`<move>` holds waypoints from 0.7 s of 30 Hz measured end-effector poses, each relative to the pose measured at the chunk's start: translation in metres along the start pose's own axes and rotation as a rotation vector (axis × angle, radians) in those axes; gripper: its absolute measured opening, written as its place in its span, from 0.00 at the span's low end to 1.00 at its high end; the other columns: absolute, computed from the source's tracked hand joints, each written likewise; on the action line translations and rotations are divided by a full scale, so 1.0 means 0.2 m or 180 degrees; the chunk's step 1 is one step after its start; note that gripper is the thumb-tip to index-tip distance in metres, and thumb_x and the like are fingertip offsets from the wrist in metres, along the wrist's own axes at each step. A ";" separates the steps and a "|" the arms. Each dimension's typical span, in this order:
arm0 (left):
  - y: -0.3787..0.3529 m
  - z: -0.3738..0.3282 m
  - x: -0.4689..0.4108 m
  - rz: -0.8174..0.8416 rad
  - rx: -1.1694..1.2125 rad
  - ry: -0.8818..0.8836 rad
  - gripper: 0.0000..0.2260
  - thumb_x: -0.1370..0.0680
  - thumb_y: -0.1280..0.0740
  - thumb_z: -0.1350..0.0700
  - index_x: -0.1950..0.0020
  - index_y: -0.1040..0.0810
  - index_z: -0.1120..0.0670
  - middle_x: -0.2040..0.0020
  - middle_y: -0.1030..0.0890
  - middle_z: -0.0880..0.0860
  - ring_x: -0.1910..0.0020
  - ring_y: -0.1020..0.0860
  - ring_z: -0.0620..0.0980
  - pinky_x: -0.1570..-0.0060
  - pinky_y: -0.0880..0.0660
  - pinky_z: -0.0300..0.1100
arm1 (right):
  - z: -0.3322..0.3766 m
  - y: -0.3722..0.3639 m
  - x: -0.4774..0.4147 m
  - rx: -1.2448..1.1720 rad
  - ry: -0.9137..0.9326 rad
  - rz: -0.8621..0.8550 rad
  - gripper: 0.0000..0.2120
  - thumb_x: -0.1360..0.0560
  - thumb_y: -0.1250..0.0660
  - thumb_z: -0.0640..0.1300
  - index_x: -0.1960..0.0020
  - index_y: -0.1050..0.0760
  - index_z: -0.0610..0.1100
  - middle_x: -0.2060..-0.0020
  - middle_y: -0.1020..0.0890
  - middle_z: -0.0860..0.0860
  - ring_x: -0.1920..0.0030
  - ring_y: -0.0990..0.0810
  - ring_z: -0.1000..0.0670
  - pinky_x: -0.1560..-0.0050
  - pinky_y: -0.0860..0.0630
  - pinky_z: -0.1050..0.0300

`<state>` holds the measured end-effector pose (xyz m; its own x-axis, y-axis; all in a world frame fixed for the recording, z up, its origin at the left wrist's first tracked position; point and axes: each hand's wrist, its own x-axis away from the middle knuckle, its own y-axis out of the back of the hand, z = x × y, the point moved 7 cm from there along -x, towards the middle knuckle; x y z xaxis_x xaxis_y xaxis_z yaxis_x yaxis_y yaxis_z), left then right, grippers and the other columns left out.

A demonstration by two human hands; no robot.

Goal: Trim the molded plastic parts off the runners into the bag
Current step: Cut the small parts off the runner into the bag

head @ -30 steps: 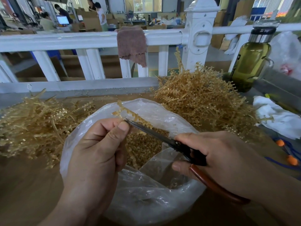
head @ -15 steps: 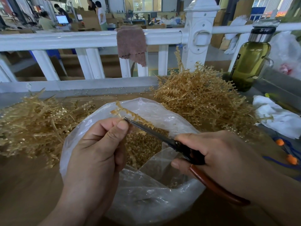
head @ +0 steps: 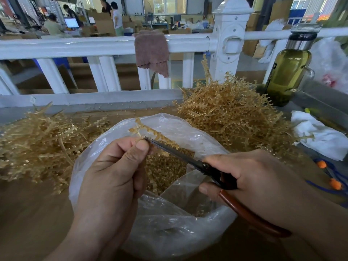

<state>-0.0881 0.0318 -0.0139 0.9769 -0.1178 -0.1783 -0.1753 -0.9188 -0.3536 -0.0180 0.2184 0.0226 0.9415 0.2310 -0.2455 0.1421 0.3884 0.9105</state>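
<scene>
the runner [head: 157, 135] is a thin tan plastic stem with small molded parts set close along both sides like teeth, and a short cross branch near its far tip. the left hand [head: 113, 172] pinches it between the thumb and curled fingers, so the stem rises out of the grip and leans away over the open mouth of the bag [head: 169, 223]. the right hand [head: 254, 178] is curled round the reddish-brown handles of the scissors [head: 184, 156]. their dark blades lie close together, though whether a gap remains between them cannot be told, and their tip touches the runner just above the left thumb. the bag is clear, crumpled plastic standing on the brown table [head: 33, 213] between the two hands. a heap of loose cut parts [head: 165, 170] of the same tan colour lies inside it, below the blades. a tangled pile of runners [head: 231, 117] with their parts on sits just behind the bag to the right, and a flatter pile of tan stems [head: 37, 144] spreads to the left. a white railing [head: 75, 46] runs along the far edge of the table with a brownish cloth [head: 151, 51] hung over it. an olive-green bottle [head: 288, 72] with a metal cap stands at the right, near a crumpled white rag [head: 320, 136]
</scene>
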 end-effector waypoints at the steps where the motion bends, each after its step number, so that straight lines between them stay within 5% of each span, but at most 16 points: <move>1: 0.00 0.00 0.00 0.0006 -0.0013 0.0000 0.05 0.27 0.30 0.53 0.62 0.18 0.53 0.70 0.28 0.52 0.78 0.39 0.43 0.79 0.38 0.32 | 0.00 0.00 0.00 -0.0001 -0.0009 -0.0005 0.16 0.27 0.42 0.65 0.58 0.26 0.54 0.72 0.26 0.58 0.68 0.24 0.56 0.70 0.33 0.63; 8: 0.00 0.00 0.00 0.0000 -0.0188 -0.0043 0.07 0.25 0.31 0.53 0.61 0.19 0.54 0.77 0.34 0.50 0.78 0.39 0.46 0.79 0.38 0.35 | 0.01 0.00 0.01 -0.0033 0.0018 -0.0016 0.15 0.26 0.41 0.66 0.60 0.30 0.56 0.73 0.28 0.60 0.69 0.25 0.58 0.71 0.33 0.66; 12: 0.02 -0.02 -0.01 0.0001 -0.0245 -0.0171 0.05 0.21 0.32 0.58 0.58 0.22 0.52 0.72 0.25 0.50 0.79 0.37 0.48 0.78 0.37 0.37 | 0.00 -0.02 0.00 0.0044 0.0045 0.0019 0.16 0.27 0.41 0.68 0.58 0.29 0.56 0.72 0.28 0.61 0.67 0.24 0.59 0.70 0.32 0.67; 21: 0.02 -0.05 0.01 0.0098 -0.0866 -0.0575 0.09 0.23 0.34 0.43 0.57 0.22 0.47 0.63 0.17 0.52 0.80 0.31 0.49 0.78 0.35 0.35 | -0.02 -0.02 0.00 -0.0252 -0.0024 0.0006 0.18 0.27 0.39 0.69 0.54 0.25 0.55 0.69 0.24 0.57 0.67 0.23 0.57 0.68 0.30 0.65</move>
<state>-0.0863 0.0249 -0.0065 0.9300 -0.1006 -0.3536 -0.1415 -0.9857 -0.0915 -0.0208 0.2208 0.0171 0.9440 0.2253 -0.2411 0.1160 0.4575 0.8816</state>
